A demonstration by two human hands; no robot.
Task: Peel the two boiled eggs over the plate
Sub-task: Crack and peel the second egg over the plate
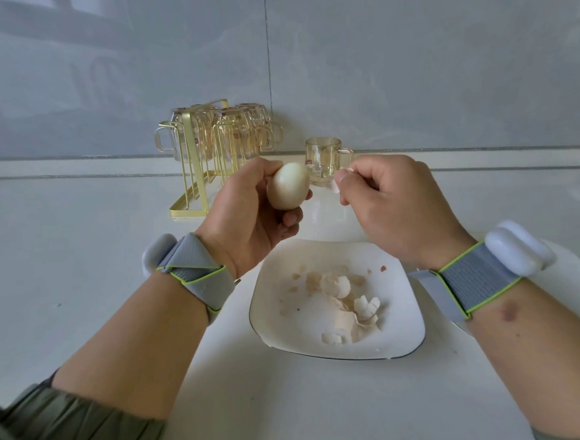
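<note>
My left hand grips a boiled egg above the far edge of the plate; the side facing me is smooth and bare of shell. Just to the right, my right hand pinches a small white bit of shell between thumb and fingertips, a short gap from the egg. Below both hands sits a white square plate with a dark rim, holding several broken shell pieces. A second egg is not in view.
A gold wire rack with several upturned amber glass mugs stands at the back against the grey wall. One amber glass mug stands upright behind my hands. The white counter spreads left and right of the plate.
</note>
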